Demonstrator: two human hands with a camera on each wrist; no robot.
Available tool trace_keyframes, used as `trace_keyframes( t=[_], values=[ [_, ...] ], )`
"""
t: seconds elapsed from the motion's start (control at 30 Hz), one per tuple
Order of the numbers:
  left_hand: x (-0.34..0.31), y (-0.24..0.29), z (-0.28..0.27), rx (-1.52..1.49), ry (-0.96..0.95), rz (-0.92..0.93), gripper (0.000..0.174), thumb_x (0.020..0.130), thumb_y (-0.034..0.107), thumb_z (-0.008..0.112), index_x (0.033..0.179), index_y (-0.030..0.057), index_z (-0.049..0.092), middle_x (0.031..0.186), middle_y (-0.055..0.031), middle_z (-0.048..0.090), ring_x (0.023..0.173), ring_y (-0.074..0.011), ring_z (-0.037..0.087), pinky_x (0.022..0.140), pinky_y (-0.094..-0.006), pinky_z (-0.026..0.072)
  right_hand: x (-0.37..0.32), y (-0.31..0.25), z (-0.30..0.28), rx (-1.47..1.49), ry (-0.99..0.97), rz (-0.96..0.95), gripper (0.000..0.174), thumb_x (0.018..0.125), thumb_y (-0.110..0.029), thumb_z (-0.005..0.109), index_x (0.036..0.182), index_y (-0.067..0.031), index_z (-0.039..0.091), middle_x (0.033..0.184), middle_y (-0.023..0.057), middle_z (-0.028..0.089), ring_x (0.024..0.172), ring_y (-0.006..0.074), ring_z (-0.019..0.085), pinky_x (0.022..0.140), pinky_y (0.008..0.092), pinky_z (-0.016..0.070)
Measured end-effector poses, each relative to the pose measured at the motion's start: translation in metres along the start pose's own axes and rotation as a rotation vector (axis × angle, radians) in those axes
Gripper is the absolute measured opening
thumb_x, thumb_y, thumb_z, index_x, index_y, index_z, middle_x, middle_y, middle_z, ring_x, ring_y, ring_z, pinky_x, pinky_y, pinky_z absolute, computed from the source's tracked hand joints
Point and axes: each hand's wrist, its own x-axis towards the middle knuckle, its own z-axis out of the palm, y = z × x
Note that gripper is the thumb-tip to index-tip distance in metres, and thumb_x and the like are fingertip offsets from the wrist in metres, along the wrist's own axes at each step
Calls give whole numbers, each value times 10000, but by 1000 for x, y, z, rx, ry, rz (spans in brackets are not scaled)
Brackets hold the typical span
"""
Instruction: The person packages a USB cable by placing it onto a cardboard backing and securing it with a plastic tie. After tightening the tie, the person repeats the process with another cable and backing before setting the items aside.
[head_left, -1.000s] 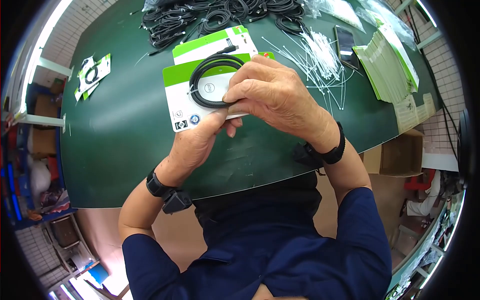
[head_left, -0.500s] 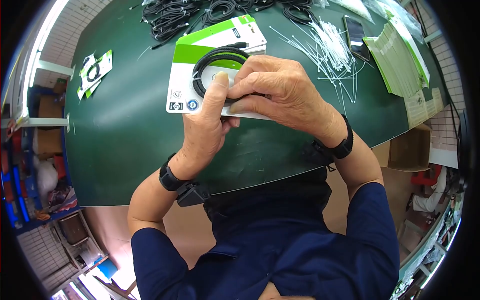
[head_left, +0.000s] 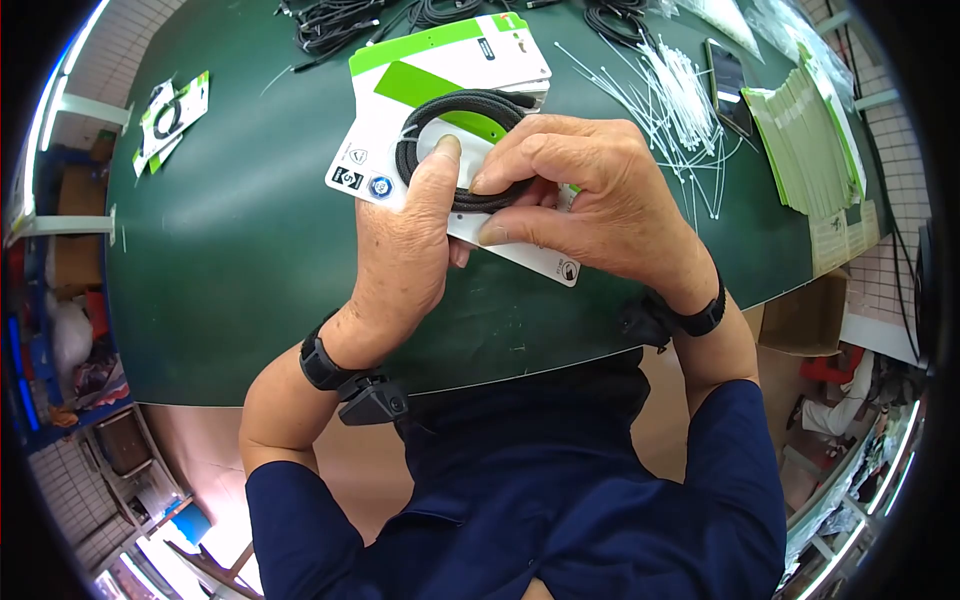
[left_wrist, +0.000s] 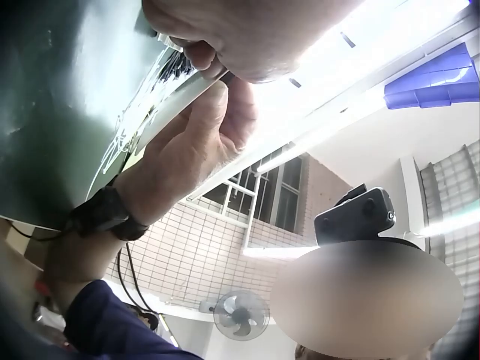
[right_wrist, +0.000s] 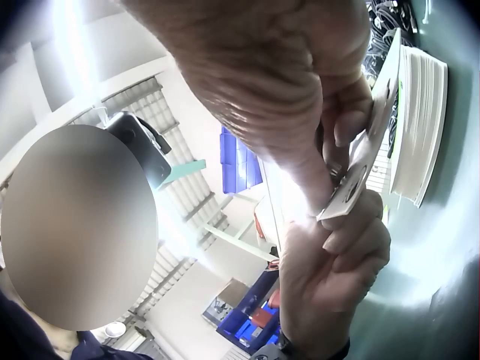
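Note:
A coiled black cable (head_left: 408, 160) lies against a green and white card (head_left: 540, 262), which is tilted over the table. The left hand (head_left: 405, 235) grips card and coil at the left, its thumb on the front and its other fingers mostly hidden behind. On the coil's right side the right hand (head_left: 600, 200) pinches the cable with curled fingers, its thumb by the card's lower edge. In the right wrist view the card (right_wrist: 367, 161) appears edge-on between the right hand (right_wrist: 300, 97) and the left hand (right_wrist: 330, 270).
Behind the hands is a stack of cards (head_left: 450, 55) on the green table (head_left: 230, 270). White ties (head_left: 675, 100), a phone (head_left: 728, 85) and a row of cards (head_left: 805, 140) lie right. Black cables (head_left: 345, 25) lie at the back; a packed card (head_left: 175, 115) sits left.
The left thumb has moved up onto the coil. The card has turned, its right end now pointing down toward the body, and the right hand has shifted slightly right.

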Motion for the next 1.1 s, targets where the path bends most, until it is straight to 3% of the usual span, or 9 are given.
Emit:
trace_keyframes(
  t=[0.5, 0.83, 1.1],
  values=[
    [0, 1, -4, 16, -23, -28, 408, 1109, 402, 520, 1222, 16, 589, 824, -52, 665, 480, -57, 523, 361, -200, 365, -2, -3, 7, 99, -24, 198, 317, 728, -24, 937, 1003, -3, 780, 973, 81, 770, 805, 123, 730, 686, 240, 599],
    [0, -2, -2, -23, -61, -27, 516, 1109, 513, 485, 1239, 22, 575, 829, -61, 671, 462, -61, 498, 370, -204, 367, -4, -5, 10, 124, 7, 217, 323, 732, -19, 935, 1009, 5, 771, 976, 73, 765, 823, 118, 734, 701, 231, 604],
    [-1, -2, -8, -39, -146, -67, 557, 1117, 516, 466, 1256, -12, 573, 848, -61, 668, 483, -43, 531, 347, -182, 374, -2, -11, 6, 146, -35, 311, 316, 739, -42, 939, 999, 4, 766, 958, 54, 761, 822, 96, 724, 712, 221, 598]
  ],
)
